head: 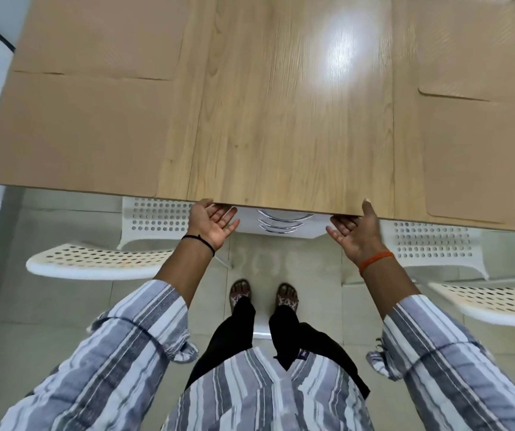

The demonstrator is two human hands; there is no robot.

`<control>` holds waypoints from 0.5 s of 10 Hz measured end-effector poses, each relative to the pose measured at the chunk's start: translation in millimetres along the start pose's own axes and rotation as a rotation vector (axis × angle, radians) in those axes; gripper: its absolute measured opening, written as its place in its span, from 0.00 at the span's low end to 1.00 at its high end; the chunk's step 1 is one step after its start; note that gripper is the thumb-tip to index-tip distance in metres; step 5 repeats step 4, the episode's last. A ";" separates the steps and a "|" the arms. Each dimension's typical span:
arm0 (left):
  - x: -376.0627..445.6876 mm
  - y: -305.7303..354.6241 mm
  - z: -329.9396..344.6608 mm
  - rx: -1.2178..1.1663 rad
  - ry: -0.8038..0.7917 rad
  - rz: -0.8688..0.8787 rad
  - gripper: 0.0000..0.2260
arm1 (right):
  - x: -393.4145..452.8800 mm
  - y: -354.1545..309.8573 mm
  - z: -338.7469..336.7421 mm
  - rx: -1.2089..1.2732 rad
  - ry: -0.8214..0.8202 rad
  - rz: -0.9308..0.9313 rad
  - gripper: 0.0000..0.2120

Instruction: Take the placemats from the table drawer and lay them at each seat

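Tan placemats lie flat on the wooden table (281, 119): one at the near left (79, 129), another behind it (101, 35), one at the near right (480, 157) and one at the far right (480, 48). Under the table's near edge sits a white drawer unit (281, 225) with curved chrome handles. My left hand (214, 220) is palm up with fingers spread at the unit's left side. On the unit's right side my right hand (355, 230) is also palm up, its thumb against the table edge. Neither hand holds anything.
White perforated chairs stand on both sides of me: one at the left (101, 259) and one at the right (492, 301), with further seats tucked under the table edge. My feet in sandals stand on the tiled floor (63, 306) between them. A pale wall runs along the left.
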State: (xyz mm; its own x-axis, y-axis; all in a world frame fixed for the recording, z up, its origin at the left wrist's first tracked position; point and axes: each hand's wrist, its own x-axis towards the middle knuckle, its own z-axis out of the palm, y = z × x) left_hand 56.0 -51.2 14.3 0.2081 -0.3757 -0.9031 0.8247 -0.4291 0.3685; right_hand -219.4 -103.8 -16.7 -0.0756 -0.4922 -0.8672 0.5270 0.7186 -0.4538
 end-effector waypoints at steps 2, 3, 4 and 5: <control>5.9 -2.9 -5.2 -0.079 0.005 -0.043 0.20 | 1.3 5.2 1.4 0.091 0.037 0.046 0.33; 5.1 -2.9 -2.4 0.056 -0.011 -0.058 0.18 | -2.3 5.6 8.0 -0.059 0.051 0.053 0.28; -10.5 -4.0 6.9 0.407 -0.031 -0.023 0.14 | -17.5 2.1 22.7 -0.359 0.005 0.072 0.21; -10.5 -4.0 6.9 0.407 -0.031 -0.023 0.14 | -17.5 2.1 22.7 -0.359 0.005 0.072 0.21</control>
